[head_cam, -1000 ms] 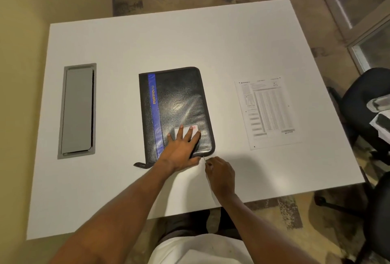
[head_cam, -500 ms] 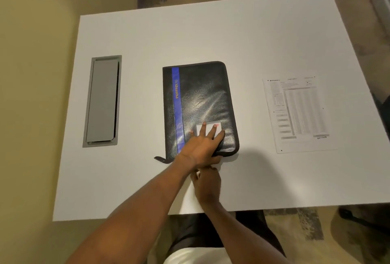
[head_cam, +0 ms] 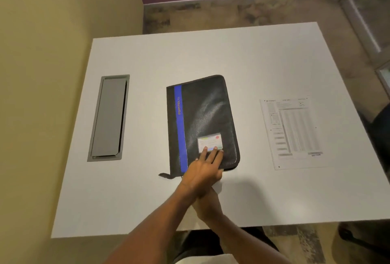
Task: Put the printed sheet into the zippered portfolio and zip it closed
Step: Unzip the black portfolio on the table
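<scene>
the white surface (head_cam: 211,63) fills most of the view, with a grey cable hatch (head_cam: 108,118) let into it at about nine o'clock and the dark chair edge off at three. since a second ago the view has swung up and back, so more floor and purple wall show, but the bigger change is at the near edge: the right hand (head_cam: 207,202), which was out in the open beside the corner, has slid in under the left wrist and is now mostly hidden. i'd judge it is working the zip along the near edge to open the case, so the task is only at its first step.

the zippered portfolio (head_cam: 202,120) lies flat at the centre, black and grainy with a blue stripe down its left side, gold lettering on the stripe, and a small card window (head_cam: 210,142) near its six o'clock end. it looks shut, its pull tab (head_cam: 165,175) trailing out at seven o'clock.

the printed sheet (head_cam: 293,131) lies flat at three o'clock, well apart from the case, untouched, covered in fine table rows.

the left hand (head_cam: 203,168) rests on the near corner of the case, its grip spread, fingertips (head_cam: 215,148) on the card window, pinning it. the right hand's grip i cannot tell; its fingers are covered.
</scene>
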